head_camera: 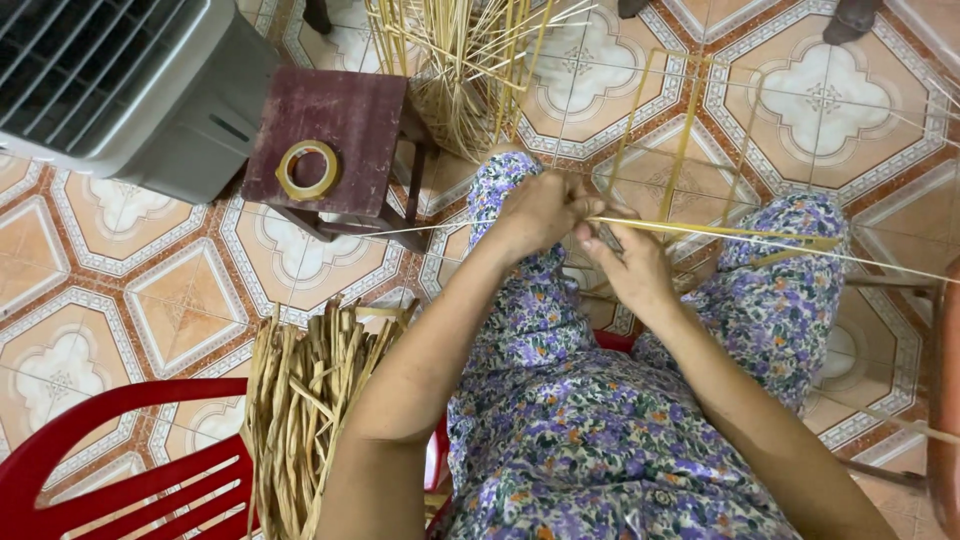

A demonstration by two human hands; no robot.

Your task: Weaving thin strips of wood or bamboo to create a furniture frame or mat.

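Early stage: left hand (540, 212) and right hand (632, 268), both closed, pinch a strand (700, 230) against the bare frame (690, 130); bundle (300, 420) unused.

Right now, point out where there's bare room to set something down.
Free: the dark red wooden stool top beside the roll of tan tape, and patterned floor tiles between grey fan unit and red plastic chair. Crowded: the lap, where both hands work yellow cane strips.
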